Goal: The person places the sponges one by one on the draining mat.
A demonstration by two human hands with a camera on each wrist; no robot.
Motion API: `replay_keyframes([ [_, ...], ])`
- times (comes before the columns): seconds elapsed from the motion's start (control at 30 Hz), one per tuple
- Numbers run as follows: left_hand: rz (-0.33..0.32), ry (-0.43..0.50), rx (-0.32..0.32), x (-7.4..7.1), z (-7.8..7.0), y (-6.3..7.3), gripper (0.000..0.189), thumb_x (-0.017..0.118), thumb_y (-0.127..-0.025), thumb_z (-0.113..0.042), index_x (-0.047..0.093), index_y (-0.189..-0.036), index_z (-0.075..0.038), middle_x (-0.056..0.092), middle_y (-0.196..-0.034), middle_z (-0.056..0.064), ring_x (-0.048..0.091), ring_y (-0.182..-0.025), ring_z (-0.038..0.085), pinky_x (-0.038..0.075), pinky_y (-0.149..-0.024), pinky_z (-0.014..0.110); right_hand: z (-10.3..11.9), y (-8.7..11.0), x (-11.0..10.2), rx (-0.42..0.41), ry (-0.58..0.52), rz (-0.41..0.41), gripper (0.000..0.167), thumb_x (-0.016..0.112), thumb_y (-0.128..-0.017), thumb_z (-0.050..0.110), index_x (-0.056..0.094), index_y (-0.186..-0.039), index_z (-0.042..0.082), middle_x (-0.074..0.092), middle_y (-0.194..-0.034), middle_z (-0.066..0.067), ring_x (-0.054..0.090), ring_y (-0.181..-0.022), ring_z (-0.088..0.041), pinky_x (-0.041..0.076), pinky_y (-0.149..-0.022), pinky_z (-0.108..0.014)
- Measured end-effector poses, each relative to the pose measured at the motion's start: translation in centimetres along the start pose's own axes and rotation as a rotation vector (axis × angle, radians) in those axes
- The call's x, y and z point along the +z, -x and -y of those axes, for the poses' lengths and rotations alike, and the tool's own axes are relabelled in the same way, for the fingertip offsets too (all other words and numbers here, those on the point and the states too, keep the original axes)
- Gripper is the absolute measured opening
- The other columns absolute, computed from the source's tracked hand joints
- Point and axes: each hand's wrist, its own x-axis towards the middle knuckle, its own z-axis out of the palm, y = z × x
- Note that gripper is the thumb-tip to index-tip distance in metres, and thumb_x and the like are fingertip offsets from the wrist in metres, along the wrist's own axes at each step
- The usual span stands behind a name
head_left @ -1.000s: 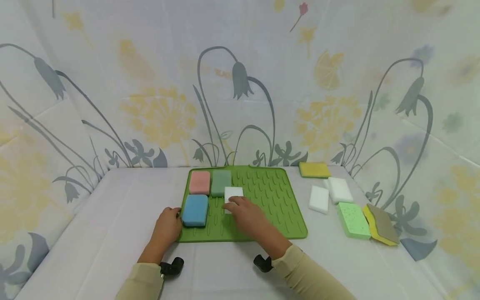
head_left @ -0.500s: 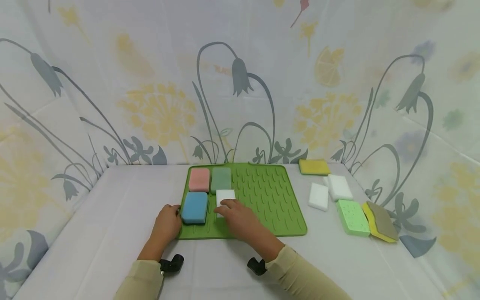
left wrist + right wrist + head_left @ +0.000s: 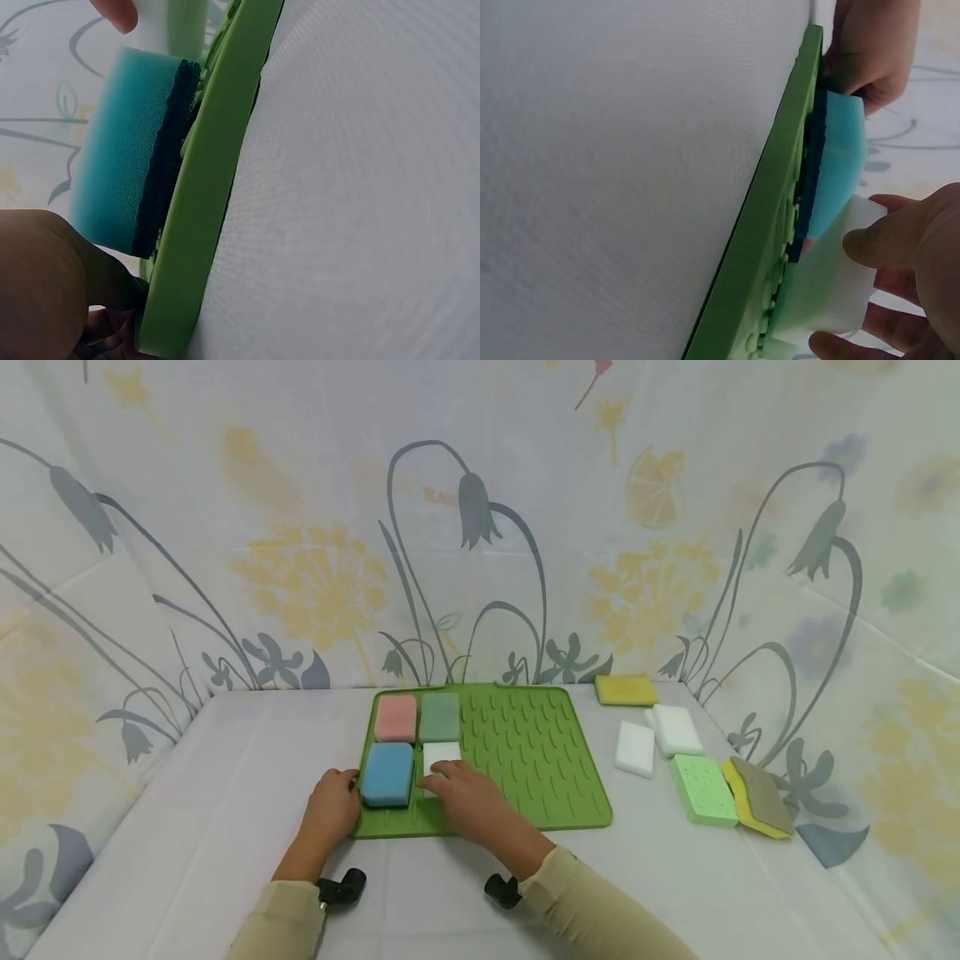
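Observation:
My right hand (image 3: 468, 802) grips a white sponge (image 3: 832, 281), thumb on one side and fingers on the other. The sponge stands low over the ridged green mat (image 3: 536, 760), just right of a blue sponge (image 3: 387, 774) that has a dark scouring layer underneath. My left hand (image 3: 332, 803) pinches the mat's left edge beside the blue sponge; in the left wrist view its thumb lies at the mat's corner. Behind these, a pink sponge (image 3: 395, 718) and a grey-green sponge (image 3: 439, 717) lie side by side on the mat.
Right of the mat lie a yellow sponge (image 3: 626, 690), white sponges (image 3: 635, 748), a light green sponge (image 3: 703, 789) and a yellow sponge with a grey-brown scouring side (image 3: 759, 797). A flowered cloth (image 3: 480, 585) hangs behind the white-covered table (image 3: 217, 785).
My right hand has moved the white sponge leftward, up beside the blue one and in front of the grey-green one. The left hand has stayed at the mat's edge.

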Motion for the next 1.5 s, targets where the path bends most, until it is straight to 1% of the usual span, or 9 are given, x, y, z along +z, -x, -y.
replay_keyframes([
  [0.17, 0.001, 0.010, 0.004, 0.0, 0.0, 0.0, 0.037, 0.046, -0.095, -0.004, 0.056, -0.126, 0.013, 0.058, -0.114, 0.030, 0.057, -0.108, 0.043, 0.049, -0.090, 0.053, 0.3, -0.3, 0.2, 0.018, 0.018, 0.020, 0.037, 0.052, -0.097, 0.004, 0.064, -0.124, 0.025, 0.060, -0.128, -0.001, 0.058, -0.117, -0.020, 0.055, -0.087, -0.031],
  [0.33, -0.002, 0.004, 0.007, 0.0, -0.1, -0.1, 0.036, 0.046, -0.095, -0.004, 0.056, -0.126, 0.012, 0.058, -0.114, 0.030, 0.057, -0.107, 0.043, 0.049, -0.090, 0.053, 0.6, -0.7, 0.5, 0.046, 0.035, 0.033, 0.038, 0.051, -0.097, 0.004, 0.063, -0.127, 0.025, 0.060, -0.128, 0.000, 0.058, -0.117, -0.021, 0.057, -0.081, -0.031],
  [0.47, 0.005, 0.015, 0.000, -0.1, -0.3, 0.0, 0.036, 0.046, -0.095, -0.004, 0.056, -0.126, 0.013, 0.057, -0.114, 0.030, 0.057, -0.108, 0.043, 0.049, -0.090, 0.053, 0.8, -1.0, 0.7, 0.066, 0.045, 0.052, 0.038, 0.051, -0.097, 0.005, 0.060, -0.130, 0.023, 0.061, -0.128, 0.000, 0.058, -0.116, -0.022, 0.056, -0.084, -0.031],
  [0.6, -0.001, 0.019, 0.006, -0.2, -0.3, -0.1, 0.036, 0.045, -0.095, -0.004, 0.056, -0.126, 0.013, 0.057, -0.114, 0.031, 0.056, -0.108, 0.044, 0.048, -0.090, 0.053, 1.0, -1.1, 0.5, 0.081, 0.066, 0.076, 0.035, 0.053, -0.097, 0.006, 0.062, -0.128, 0.020, 0.061, -0.127, 0.001, 0.057, -0.117, -0.021, 0.055, -0.087, -0.030],
  [0.73, -0.011, 0.015, 0.012, -0.1, -0.2, -0.2, 0.036, 0.046, -0.095, -0.004, 0.056, -0.126, 0.013, 0.057, -0.114, 0.031, 0.057, -0.107, 0.043, 0.049, -0.089, 0.053, 1.1, -1.3, 0.4, 0.091, 0.080, 0.093, 0.034, 0.053, -0.097, 0.006, 0.063, -0.126, 0.022, 0.061, -0.127, 0.001, 0.057, -0.117, -0.020, 0.055, -0.085, -0.030],
  [0.93, 0.007, 0.023, -0.007, -0.1, -0.2, -0.3, 0.037, 0.045, -0.096, -0.005, 0.055, -0.127, 0.012, 0.057, -0.115, 0.030, 0.056, -0.109, 0.043, 0.049, -0.089, 0.053, 1.2, -1.5, 0.3, 0.104, 0.083, 0.115, 0.034, 0.054, -0.096, 0.006, 0.064, -0.125, 0.023, 0.061, -0.125, 0.002, 0.058, -0.115, -0.019, 0.056, -0.082, -0.028],
  [1.1, 0.008, 0.020, -0.009, -0.1, -0.2, -0.3, 0.037, 0.045, -0.096, -0.004, 0.055, -0.127, 0.012, 0.057, -0.114, 0.029, 0.057, -0.108, 0.042, 0.049, -0.089, 0.052, 1.3, -1.5, 0.4, 0.119, 0.093, 0.147, 0.036, 0.055, -0.096, 0.007, 0.064, -0.126, 0.024, 0.060, -0.127, 0.003, 0.057, -0.117, -0.018, 0.056, -0.079, -0.028],
  [1.27, 0.004, 0.015, -0.012, 0.0, -0.2, -0.2, 0.037, 0.045, -0.096, -0.004, 0.055, -0.126, 0.013, 0.058, -0.112, 0.029, 0.058, -0.106, 0.040, 0.049, -0.088, 0.051, 1.4, -1.5, 0.4, 0.121, 0.098, 0.173, 0.037, 0.055, -0.096, 0.007, 0.063, -0.128, 0.025, 0.060, -0.128, 0.003, 0.057, -0.118, -0.018, 0.056, -0.081, -0.028],
  [1.5, 0.006, 0.013, -0.030, 0.0, -0.2, 0.2, 0.036, 0.045, -0.095, -0.004, 0.056, -0.126, 0.013, 0.058, -0.112, 0.029, 0.057, -0.107, 0.042, 0.049, -0.088, 0.052, 1.5, -1.3, 0.5, 0.115, 0.087, 0.176, 0.037, 0.053, -0.097, 0.009, 0.063, -0.128, 0.025, 0.060, -0.128, 0.004, 0.058, -0.118, -0.017, 0.055, -0.085, -0.029],
])
